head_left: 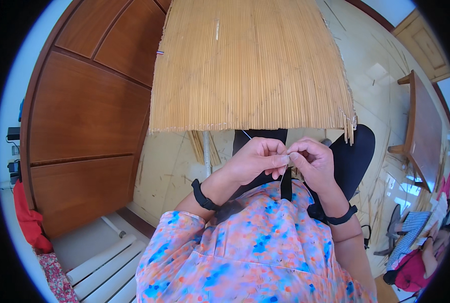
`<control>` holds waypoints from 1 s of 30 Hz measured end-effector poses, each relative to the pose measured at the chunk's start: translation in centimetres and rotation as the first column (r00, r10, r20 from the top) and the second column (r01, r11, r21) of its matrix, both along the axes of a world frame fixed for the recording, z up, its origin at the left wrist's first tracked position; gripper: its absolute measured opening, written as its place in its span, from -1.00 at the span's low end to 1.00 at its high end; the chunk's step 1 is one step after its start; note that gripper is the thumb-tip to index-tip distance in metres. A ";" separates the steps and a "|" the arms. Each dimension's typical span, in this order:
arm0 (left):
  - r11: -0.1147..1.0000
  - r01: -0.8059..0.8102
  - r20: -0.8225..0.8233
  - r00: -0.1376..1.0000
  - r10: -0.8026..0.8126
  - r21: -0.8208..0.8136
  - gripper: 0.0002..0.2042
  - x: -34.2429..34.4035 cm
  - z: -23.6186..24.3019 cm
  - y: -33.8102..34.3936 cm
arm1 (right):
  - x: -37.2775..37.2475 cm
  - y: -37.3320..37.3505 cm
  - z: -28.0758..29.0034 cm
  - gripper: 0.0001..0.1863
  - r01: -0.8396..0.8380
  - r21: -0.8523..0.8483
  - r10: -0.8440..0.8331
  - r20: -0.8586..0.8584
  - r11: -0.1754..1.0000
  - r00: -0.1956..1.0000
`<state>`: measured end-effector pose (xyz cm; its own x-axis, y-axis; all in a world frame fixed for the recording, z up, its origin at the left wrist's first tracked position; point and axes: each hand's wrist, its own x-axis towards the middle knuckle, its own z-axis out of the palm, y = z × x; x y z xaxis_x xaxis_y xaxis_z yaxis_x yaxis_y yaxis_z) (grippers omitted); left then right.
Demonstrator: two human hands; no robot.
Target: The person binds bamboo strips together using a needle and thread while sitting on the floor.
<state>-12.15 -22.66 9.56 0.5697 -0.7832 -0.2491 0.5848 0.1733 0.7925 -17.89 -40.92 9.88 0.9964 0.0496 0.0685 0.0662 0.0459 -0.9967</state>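
A mat of pale bamboo strips (pixel 250 65) stretches ahead of me, some strips sticking out loose at its near right corner. Below its near edge, my left hand (pixel 265 159) and my right hand (pixel 311 161) meet with fingertips pinched together on a thin pale cord (pixel 283 177). The cord dangles below the fingers, and a similar line runs up behind my left hand to the mat's edge. The exact point held is small and partly hidden by the fingers. My dark-clad legs (pixel 354 151) are under and beside my hands.
Wooden cabinet panels (pixel 86 106) stand on the left, above a white slatted rack (pixel 104 265). Loose bamboo sticks (pixel 202 149) lie on the tiled floor (pixel 159 187). A low wooden table (pixel 422 131) stands at right. Another person in pink (pixel 412 267) is at the lower right.
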 end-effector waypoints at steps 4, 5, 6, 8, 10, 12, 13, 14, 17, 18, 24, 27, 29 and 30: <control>1.000 0.001 0.059 0.998 0.000 -0.017 -0.88 0.1 0.0 0.6 | 0.1 -0.1 0.2 -0.86 -0.083 0.222 0.127 -0.191 0.972 0.973; 1.000 0.001 0.058 0.998 0.000 -0.020 -0.88 -0.2 -0.2 0.5 | 0.2 -0.1 0.1 -0.86 -0.083 0.219 0.126 -0.192 0.972 0.973; 0.978 -0.199 0.315 0.933 0.172 0.056 -0.87 -0.7 -0.5 0.3 | 0.4 -0.2 -0.1 -0.84 -0.044 0.339 0.151 -0.294 0.940 0.944; 0.873 -0.453 0.815 0.567 0.124 0.182 -0.72 -0.5 0.8 0.8 | 0.6 -0.3 -0.2 -0.82 0.009 0.450 0.186 -0.387 0.893 0.903; 0.884 -0.461 0.901 0.413 0.133 0.081 -0.72 -0.6 0.4 0.9 | 0.7 -0.3 -0.3 -0.80 0.010 0.533 0.250 -0.412 0.846 0.876; 0.884 -0.461 0.967 0.181 0.180 -0.078 -0.76 -0.9 -0.5 0.9 | 0.8 0.0 -0.5 -0.79 -0.019 0.546 0.299 -0.430 0.838 0.852; 0.883 -0.463 0.967 0.182 0.181 -0.078 -0.76 -0.8 -0.6 0.9 | 0.8 0.1 -0.7 -0.78 -0.045 0.558 0.345 -0.446 0.828 0.826; 0.881 -0.459 0.978 0.103 0.180 -0.114 -0.76 -0.7 -0.6 0.8 | 0.8 0.2 -0.9 -0.77 -0.053 0.587 0.371 -0.437 0.808 0.819; 0.885 -0.447 0.990 -0.012 0.138 -0.129 -0.78 -0.3 -0.1 0.8 | 0.8 0.4 -0.6 -0.77 -0.038 0.596 0.388 -0.472 0.802 0.792; 0.887 -0.430 0.986 -0.066 0.155 -0.169 -0.79 -0.2 -0.2 0.8 | 0.8 0.4 -0.9 -0.77 -0.039 0.595 0.389 -0.473 0.803 0.791; 0.880 -0.427 0.958 0.089 0.272 -0.210 -0.81 -0.3 0.2 1.4 | 0.3 0.7 -1.2 -0.83 -0.116 0.475 0.362 -0.468 0.872 0.806; 0.887 -0.432 0.960 0.141 0.243 -0.161 -0.84 -0.3 1.1 2.4 | 0.5 0.9 -0.5 -0.85 -0.152 0.303 0.294 -0.508 0.941 0.809; 0.899 -0.429 0.964 0.189 0.188 -0.091 -0.90 -0.3 1.2 2.9 | 0.5 1.1 -0.9 -0.89 -0.167 0.127 0.208 -0.495 0.978 0.844; 0.899 -0.428 0.964 0.189 0.189 -0.092 -0.90 -0.8 1.1 3.1 | 0.5 1.2 -0.9 -0.89 -0.166 0.126 0.207 -0.495 0.978 0.844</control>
<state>-12.98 -19.52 10.66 0.6632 -0.4980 0.5587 -0.6640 -0.0472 0.7462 -17.41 -39.69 9.02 0.8678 0.2528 -0.4277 -0.4598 0.0825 -0.8842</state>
